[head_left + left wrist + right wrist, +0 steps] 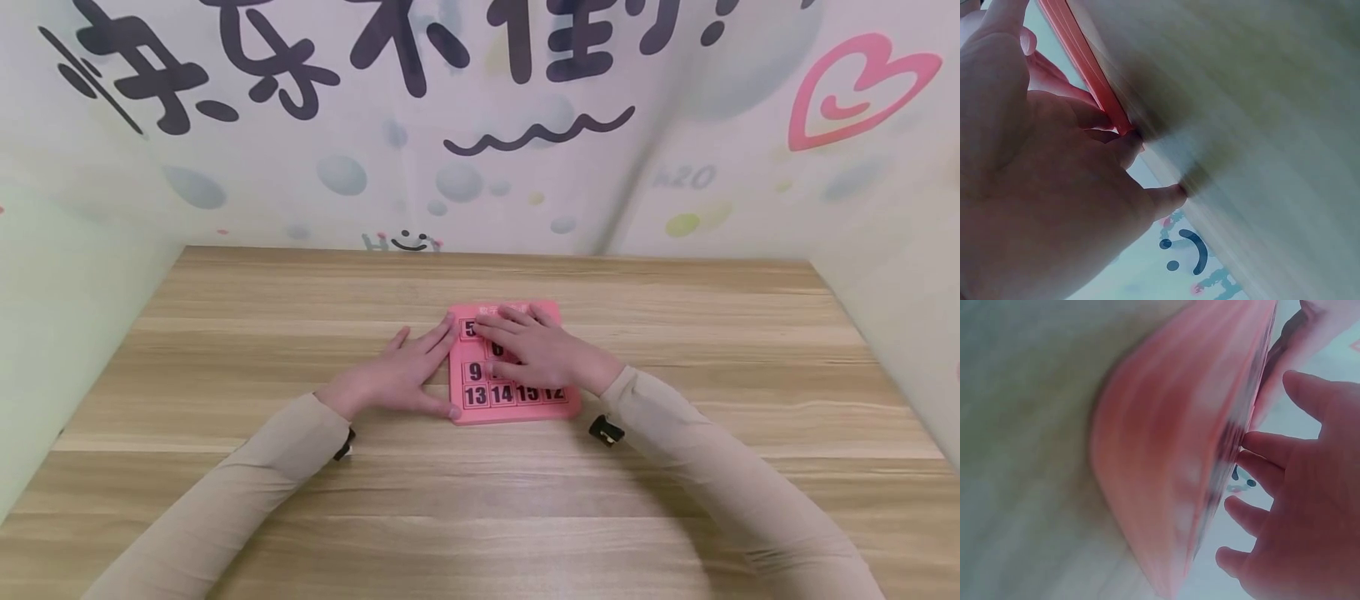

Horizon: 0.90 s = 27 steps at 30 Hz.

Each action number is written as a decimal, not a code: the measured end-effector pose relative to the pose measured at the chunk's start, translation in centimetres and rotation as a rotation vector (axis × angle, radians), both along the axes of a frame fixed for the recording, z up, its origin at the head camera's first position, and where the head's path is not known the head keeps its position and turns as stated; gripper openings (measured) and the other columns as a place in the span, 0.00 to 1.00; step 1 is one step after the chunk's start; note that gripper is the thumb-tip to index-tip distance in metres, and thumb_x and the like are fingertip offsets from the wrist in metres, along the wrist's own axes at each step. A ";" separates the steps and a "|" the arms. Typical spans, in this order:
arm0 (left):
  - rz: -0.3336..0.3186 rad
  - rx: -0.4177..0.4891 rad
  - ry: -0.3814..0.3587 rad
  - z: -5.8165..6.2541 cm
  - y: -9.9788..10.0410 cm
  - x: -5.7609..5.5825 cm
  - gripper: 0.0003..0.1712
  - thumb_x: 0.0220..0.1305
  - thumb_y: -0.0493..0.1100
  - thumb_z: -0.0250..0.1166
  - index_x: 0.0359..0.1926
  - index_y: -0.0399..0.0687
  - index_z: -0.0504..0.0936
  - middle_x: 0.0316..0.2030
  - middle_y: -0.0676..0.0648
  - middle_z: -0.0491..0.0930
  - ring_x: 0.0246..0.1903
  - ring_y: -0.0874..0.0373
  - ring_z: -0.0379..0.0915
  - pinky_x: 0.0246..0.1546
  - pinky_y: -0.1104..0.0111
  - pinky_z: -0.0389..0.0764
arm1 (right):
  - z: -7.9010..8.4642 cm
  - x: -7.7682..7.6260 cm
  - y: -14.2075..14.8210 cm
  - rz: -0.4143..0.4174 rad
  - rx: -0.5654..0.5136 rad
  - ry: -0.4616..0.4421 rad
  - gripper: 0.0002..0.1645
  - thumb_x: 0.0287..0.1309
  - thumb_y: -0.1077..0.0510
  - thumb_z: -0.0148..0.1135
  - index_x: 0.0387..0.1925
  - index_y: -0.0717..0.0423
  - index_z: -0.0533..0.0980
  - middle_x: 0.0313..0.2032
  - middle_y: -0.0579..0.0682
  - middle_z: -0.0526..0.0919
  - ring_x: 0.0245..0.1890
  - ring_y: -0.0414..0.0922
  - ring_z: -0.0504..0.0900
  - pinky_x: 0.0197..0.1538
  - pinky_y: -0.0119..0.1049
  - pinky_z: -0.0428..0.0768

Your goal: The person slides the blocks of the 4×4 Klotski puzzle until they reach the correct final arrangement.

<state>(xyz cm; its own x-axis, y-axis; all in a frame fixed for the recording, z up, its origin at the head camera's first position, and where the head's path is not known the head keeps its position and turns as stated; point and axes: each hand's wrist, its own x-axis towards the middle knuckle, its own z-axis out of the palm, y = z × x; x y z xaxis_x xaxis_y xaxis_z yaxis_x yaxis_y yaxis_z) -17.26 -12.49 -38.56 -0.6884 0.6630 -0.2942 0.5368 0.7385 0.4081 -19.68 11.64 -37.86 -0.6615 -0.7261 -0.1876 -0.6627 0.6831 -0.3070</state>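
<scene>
Left grip [397, 379], spread wide, touches left edge of pink number board [517, 414]; right grip [543, 354], also wide, on board's tiles [501, 395].

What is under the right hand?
The pink number puzzle lies under the right hand. Tile 5, tile 9 and tile 14 show around that hand; what it covers cannot be seen.

Number board [514, 395]: evenly bright in the head view, its lower numerals legible.
Wall [525, 192] beyond the board: pale, softly lit.
Table [450, 517]: diffuse light; soft shadow below the right sleeve [705, 454], nearer the camera and right of the board.
Left wrist view: dimmer, bluish; left grip [1054, 169] shaded, blurry dark shadow beside the board.
Right wrist view: hazy, pinkish; board streaked by blur, table beside it unfocused.
</scene>
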 end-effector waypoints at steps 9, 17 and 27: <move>-0.003 -0.008 0.000 -0.2 0.0 -0.1 0.65 0.56 0.70 0.62 0.75 0.38 0.36 0.74 0.41 0.28 0.72 0.45 0.36 0.69 0.44 0.31 | 0.0 0.6 0.1 -0.004 0.038 -0.031 0.39 0.70 0.38 0.45 0.75 0.48 0.52 0.74 0.47 0.52 0.74 0.54 0.42 0.71 0.56 0.37; 0.005 -0.009 -0.008 -0.2 0.0 -0.1 0.65 0.55 0.71 0.63 0.75 0.38 0.37 0.74 0.41 0.28 0.72 0.45 0.37 0.69 0.45 0.31 | -0.1 1.3 0.2 0.016 0.053 -0.024 0.40 0.70 0.36 0.44 0.75 0.48 0.52 0.75 0.46 0.49 0.74 0.54 0.42 0.72 0.55 0.37; 0.004 -0.006 -0.005 -0.3 0.0 -0.1 0.66 0.55 0.71 0.63 0.75 0.38 0.37 0.74 0.41 0.28 0.72 0.45 0.36 0.69 0.45 0.31 | 0.0 2.3 0.5 0.021 0.069 -0.025 0.41 0.69 0.36 0.45 0.76 0.46 0.51 0.75 0.44 0.49 0.74 0.53 0.40 0.72 0.52 0.35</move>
